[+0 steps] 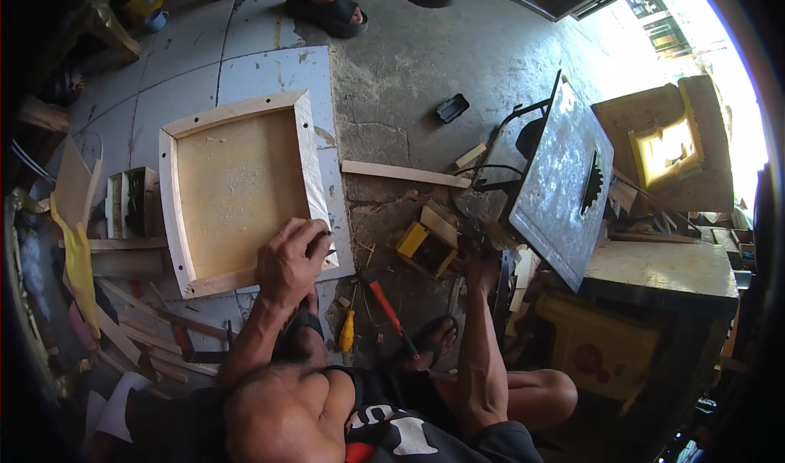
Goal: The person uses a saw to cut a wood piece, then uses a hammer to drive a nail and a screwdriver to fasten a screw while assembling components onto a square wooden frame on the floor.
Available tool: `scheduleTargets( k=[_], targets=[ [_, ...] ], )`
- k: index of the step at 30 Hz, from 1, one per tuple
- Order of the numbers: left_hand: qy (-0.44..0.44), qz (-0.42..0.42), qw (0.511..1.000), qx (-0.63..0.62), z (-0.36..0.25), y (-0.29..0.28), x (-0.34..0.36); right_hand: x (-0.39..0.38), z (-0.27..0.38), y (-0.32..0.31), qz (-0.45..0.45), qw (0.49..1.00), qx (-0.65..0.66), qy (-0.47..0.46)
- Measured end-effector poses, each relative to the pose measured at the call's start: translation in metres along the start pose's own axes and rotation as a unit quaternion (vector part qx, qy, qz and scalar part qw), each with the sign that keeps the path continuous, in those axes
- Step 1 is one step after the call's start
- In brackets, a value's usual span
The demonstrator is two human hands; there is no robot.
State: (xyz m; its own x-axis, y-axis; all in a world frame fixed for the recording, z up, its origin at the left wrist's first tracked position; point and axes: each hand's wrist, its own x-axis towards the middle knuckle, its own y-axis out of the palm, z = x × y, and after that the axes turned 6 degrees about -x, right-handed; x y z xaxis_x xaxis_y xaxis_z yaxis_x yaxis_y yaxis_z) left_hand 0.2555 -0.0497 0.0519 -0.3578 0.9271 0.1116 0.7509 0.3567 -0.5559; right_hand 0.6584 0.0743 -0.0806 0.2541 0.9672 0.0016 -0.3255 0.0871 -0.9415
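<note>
A light wooden frame [307, 165] with a thin panel set in it lies on pale tiles, with dark round spots along its sides and fine shavings on the panel. My left hand [290, 260] is closed in a pinch at its near right corner. A small dark bit shows by the fingertips, too small to name. My right hand [481, 265] reaches beside a yellow box [425, 249] holding wood offcuts, near the low edge of the table saw [560, 181]. Its fingers are in shadow and partly hidden. Between my arms lie a yellow-handled screwdriver [347, 330] and a red-handled hammer [388, 309].
The saw's toothed blade [593, 187] stands up through its tilted-looking metal top. A wood strip [406, 174] and a small black tray [452, 108] lie on the floor. Sandalled feet [331, 17] of another person stand ahead. Wood scraps [155, 344] pile up at left.
</note>
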Motion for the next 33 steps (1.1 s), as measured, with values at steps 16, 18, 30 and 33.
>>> scheduleTargets(
  k=[16,18,30,33],
  targets=[
    [-0.075,0.126,0.986,-0.073,0.006,-0.010,0.015,-0.245,0.087,0.022,0.433,0.861,-0.201,-0.173],
    [-0.098,0.139,0.983,-0.074,0.007,-0.011,0.013,-0.255,0.086,0.035,0.488,0.849,-0.152,-0.132],
    [-0.034,0.037,0.996,-0.070,0.013,-0.007,-0.003,-0.093,0.226,-0.237,0.275,0.877,-0.040,-0.392],
    [-0.032,0.027,0.997,-0.067,0.020,-0.011,-0.007,-0.089,0.285,-0.265,0.224,0.852,-0.058,-0.469]
  ],
)
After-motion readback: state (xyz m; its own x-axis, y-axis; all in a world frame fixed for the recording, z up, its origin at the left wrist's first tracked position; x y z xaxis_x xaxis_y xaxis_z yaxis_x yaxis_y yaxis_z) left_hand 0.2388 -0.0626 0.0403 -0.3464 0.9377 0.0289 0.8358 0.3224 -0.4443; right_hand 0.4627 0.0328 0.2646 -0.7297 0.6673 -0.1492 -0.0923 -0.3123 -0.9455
